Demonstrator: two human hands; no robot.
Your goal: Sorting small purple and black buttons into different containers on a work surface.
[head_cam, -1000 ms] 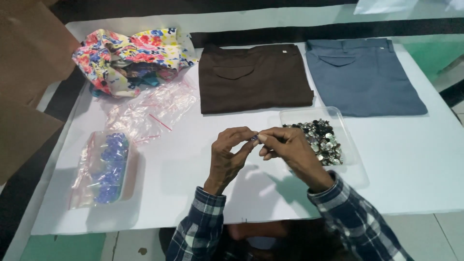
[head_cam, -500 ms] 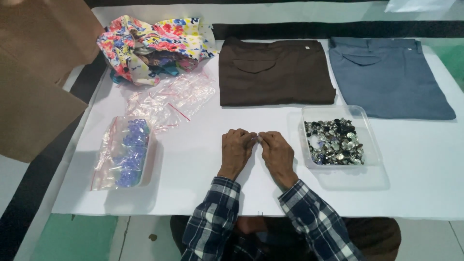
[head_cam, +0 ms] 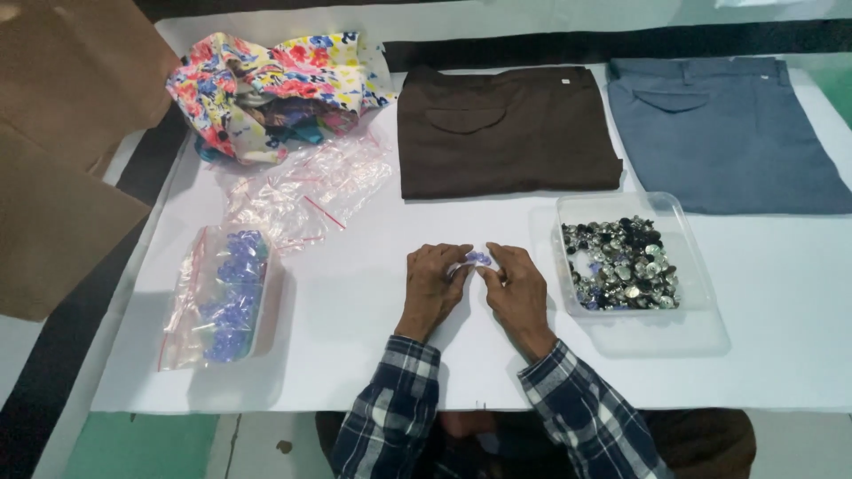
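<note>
Buttons [head_cam: 479, 258], small and bluish, sit pinched between the fingertips of both hands at the lower middle of the frame, just above the white counter [head_cam: 355, 355]. Going from the left: brown cardboard [head_cam: 62, 160] fills the upper left edge. Beside it, low on the left, a clear tray of blue buttons [head_cam: 226, 297] lies wrapped in a plastic bag. Above that is a crumpled empty plastic bag [head_cam: 306, 191], and a floral cloth bundle [head_cam: 275, 89] sits at the upper left. The left hand [head_cam: 432, 286] and the right hand [head_cam: 515, 288] rest side by side, fingers curled narrow around the small buttons. Folded brown trousers [head_cam: 506, 129] lie at the upper middle. Right of the hands stands a clear tray of mixed dark and silvery buttons [head_cam: 621, 263], near the right hand but apart from it. Folded grey-blue trousers [head_cam: 723, 133] occupy the upper right.
</note>
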